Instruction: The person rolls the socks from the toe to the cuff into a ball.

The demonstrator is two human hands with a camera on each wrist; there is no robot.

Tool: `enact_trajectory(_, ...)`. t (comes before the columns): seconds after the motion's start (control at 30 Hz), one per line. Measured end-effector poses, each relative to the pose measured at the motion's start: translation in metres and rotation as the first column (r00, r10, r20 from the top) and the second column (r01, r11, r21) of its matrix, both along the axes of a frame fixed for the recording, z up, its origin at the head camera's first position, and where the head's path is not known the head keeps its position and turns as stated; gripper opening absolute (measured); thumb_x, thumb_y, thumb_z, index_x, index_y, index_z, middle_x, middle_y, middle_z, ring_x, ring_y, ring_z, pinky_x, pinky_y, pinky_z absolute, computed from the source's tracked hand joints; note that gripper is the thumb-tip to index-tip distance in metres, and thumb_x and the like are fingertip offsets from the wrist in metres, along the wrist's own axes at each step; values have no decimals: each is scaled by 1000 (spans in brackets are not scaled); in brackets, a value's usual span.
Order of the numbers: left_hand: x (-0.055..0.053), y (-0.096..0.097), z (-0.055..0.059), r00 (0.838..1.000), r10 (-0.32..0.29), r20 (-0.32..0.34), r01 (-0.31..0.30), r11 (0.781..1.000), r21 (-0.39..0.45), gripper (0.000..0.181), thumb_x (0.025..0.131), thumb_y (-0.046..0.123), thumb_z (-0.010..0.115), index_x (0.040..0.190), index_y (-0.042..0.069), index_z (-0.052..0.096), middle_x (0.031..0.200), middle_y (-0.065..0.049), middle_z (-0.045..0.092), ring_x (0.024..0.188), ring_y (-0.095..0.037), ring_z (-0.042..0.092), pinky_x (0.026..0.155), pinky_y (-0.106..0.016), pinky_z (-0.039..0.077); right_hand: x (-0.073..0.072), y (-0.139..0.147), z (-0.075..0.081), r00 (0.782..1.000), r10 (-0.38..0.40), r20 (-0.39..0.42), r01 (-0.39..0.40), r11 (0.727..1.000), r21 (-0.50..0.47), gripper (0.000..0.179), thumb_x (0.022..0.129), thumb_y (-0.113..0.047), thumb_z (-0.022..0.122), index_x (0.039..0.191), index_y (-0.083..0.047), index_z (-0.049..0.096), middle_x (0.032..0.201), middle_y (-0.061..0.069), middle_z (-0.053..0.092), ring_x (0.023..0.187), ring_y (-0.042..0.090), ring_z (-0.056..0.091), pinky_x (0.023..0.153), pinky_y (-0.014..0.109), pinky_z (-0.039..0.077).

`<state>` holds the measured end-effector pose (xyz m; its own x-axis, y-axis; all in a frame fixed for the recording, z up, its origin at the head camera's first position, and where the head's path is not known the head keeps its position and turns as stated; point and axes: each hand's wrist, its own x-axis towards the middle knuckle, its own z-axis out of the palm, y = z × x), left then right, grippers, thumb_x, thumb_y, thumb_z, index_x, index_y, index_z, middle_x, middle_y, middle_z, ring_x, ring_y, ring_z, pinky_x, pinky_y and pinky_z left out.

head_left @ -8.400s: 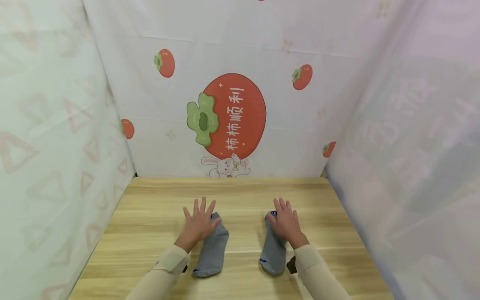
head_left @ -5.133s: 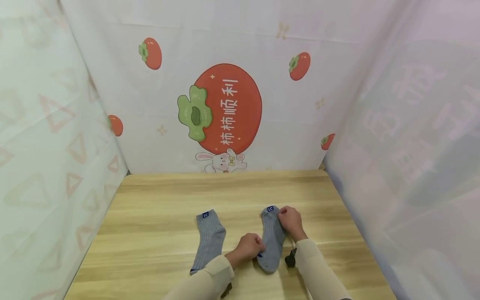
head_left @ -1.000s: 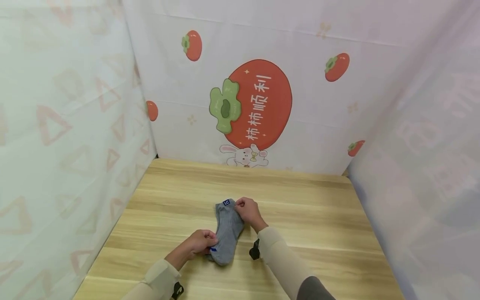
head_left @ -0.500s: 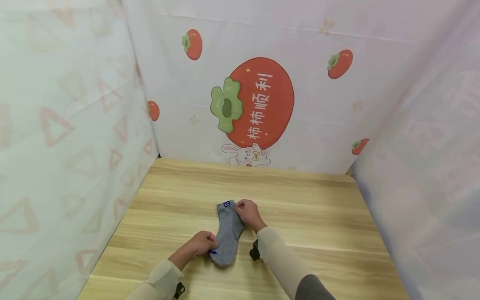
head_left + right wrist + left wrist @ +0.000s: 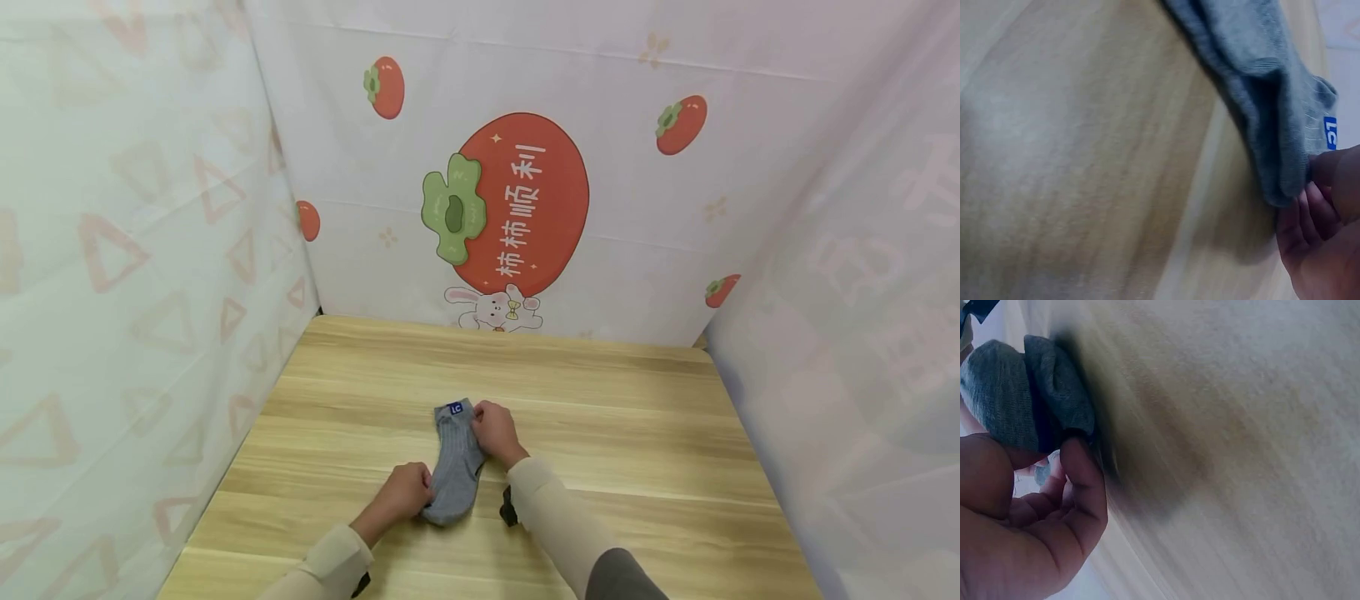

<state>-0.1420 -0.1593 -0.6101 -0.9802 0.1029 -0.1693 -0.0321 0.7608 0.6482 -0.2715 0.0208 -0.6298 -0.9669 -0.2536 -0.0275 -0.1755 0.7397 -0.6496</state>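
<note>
Two grey socks (image 5: 456, 467) lie one on top of the other on the wooden table, their cuffs pointing away from me. A dark blue label (image 5: 454, 408) marks the upper cuff. Near the toe end, my left hand (image 5: 405, 490) pinches the left edge; the left wrist view shows two grey layers of sock (image 5: 999, 394) by its thumb and forefinger. My right hand (image 5: 497, 432) pinches the right edge just below the cuff. In the right wrist view, folds of the socks (image 5: 1250, 37) hang close to the fingertips. Most of the lower sock is hidden.
The wooden table (image 5: 637, 442) spreads out on both sides of the socks. Behind it hangs a white cloth (image 5: 352, 275) printed with red persimmons and a rabbit. Pale cloths close in the left and right sides.
Earlier the socks lay apart under my flat hands. Both hands then pinched the right sock, which now lies on the left one. Lately the toe end has shifted slightly away from me.
</note>
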Motion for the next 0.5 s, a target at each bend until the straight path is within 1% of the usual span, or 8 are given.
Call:
enact_trajectory(0.07,0,2,-2,999,-12,-31,10,999,-52,21,75,0,73,72,9,55,67,1,54,61,-12,49,55,-25,42,1,-1,-2,1000,-6,-28,7,999,37,11,92,-7,72,101,-2,70,92,9,69,79,18,63,73,36,55)
enact_trajectory(0.13,0,3,-3,999,-16,-48,11,996,-92,25,77,2,77,74,10,54,68,1,54,62,-13,49,56,-26,43,2,-2,-4,999,-17,-43,20,998,65,13,92,-9,73,102,-2,69,94,9,68,83,19,63,76,38,55)
enact_trajectory(0.23,-1,4,-3,997,-21,-77,11,992,-124,31,77,5,83,76,10,53,69,0,53,63,-13,49,56,-27,43,4,-2,-5,998,-30,-57,34,996,81,16,93,-12,72,106,-2,68,96,10,66,86,22,63,78,40,55)
enact_trajectory(0.3,-2,5,-3,995,-33,-91,21,991,-136,32,77,4,83,77,11,52,71,0,52,64,-13,49,57,-28,43,5,-1,-5,997,-29,-71,34,996,77,19,94,-14,72,108,-2,67,98,11,67,88,23,64,79,41,55)
enact_trajectory(0.4,-1,6,-2,990,-68,-124,49,988,-147,28,78,3,81,75,12,54,71,1,52,64,-11,48,57,-27,42,9,3,-6,996,-11,-88,17,998,68,25,95,-19,71,112,-1,67,102,13,68,92,25,66,82,42,56)
enact_trajectory(0.5,0,6,1,978,-127,-168,99,981,-168,24,81,5,79,72,14,59,72,3,53,65,-9,48,58,-25,42,14,9,-5,994,16,-108,-9,998,69,30,96,-25,69,115,-1,66,106,13,68,96,25,65,85,42,55)
